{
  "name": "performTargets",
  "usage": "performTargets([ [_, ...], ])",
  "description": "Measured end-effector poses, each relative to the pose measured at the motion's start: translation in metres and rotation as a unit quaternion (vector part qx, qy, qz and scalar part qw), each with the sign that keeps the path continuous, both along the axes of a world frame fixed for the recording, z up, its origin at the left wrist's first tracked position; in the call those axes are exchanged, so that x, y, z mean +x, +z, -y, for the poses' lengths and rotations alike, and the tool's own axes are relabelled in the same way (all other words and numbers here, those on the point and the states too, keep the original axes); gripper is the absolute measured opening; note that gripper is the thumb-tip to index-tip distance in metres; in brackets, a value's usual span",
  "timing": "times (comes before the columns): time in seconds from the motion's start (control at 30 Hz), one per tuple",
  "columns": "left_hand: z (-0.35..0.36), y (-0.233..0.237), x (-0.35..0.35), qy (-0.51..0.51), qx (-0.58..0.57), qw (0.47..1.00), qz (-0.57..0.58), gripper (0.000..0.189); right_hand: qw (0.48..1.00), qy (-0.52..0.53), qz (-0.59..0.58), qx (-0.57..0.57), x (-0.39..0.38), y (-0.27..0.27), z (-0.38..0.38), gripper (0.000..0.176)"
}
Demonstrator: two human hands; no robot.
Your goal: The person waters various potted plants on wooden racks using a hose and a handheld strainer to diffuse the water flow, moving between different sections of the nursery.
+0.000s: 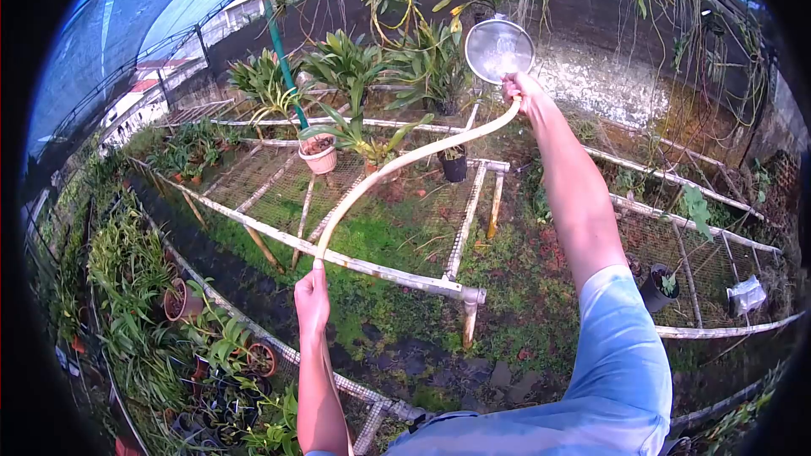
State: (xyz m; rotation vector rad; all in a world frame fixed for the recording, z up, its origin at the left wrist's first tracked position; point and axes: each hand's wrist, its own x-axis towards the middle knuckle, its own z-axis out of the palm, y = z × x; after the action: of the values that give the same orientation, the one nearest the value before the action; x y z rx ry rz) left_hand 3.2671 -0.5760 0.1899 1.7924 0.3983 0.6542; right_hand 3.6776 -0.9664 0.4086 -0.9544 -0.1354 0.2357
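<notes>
A pale yellow hose [414,154] curves up from my left hand [312,297] to my right hand [525,93]. My left fingers are closed round the hose at the lower centre. Stretched far forward, my right hand grips the hose's upper end, just below a round, grey, sieve-like watering head [499,51]. That head is raised in front of the hanging plants and the wall. Whether water comes from it I cannot make out. Below the hose, a leafy plant in a pinkish pot [318,154] and a black pot [454,165] sit at the mesh bench.
A mesh bench with a white pipe frame [389,273] spans the middle; another [726,331] lies to the right, with a dark pot [659,289]. Crowded potted plants [139,274] fill the left. A green post [279,38] rises behind. Mossy ground [372,321] lies below.
</notes>
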Motion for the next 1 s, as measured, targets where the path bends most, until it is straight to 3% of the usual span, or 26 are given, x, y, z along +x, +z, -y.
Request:
performTargets([
  [0.23,-0.018,-0.01,-0.003,-0.034,-0.096,0.995,-0.006,0.052,0.999,-0.027,0.0,-0.03,-0.009,0.003,-0.025,0.01],
  [0.6,-0.012,-0.004,-0.043,-0.01,-0.134,0.991,0.021,0.055,1.0,0.001,-0.011,-0.028,-0.015,0.021,-0.06,0.01],
  [1.0,0.039,-0.004,-0.064,-0.011,-0.132,0.991,-0.002,0.051,1.0,0.022,0.008,-0.014,-0.022,0.021,-0.009,0.01],
])
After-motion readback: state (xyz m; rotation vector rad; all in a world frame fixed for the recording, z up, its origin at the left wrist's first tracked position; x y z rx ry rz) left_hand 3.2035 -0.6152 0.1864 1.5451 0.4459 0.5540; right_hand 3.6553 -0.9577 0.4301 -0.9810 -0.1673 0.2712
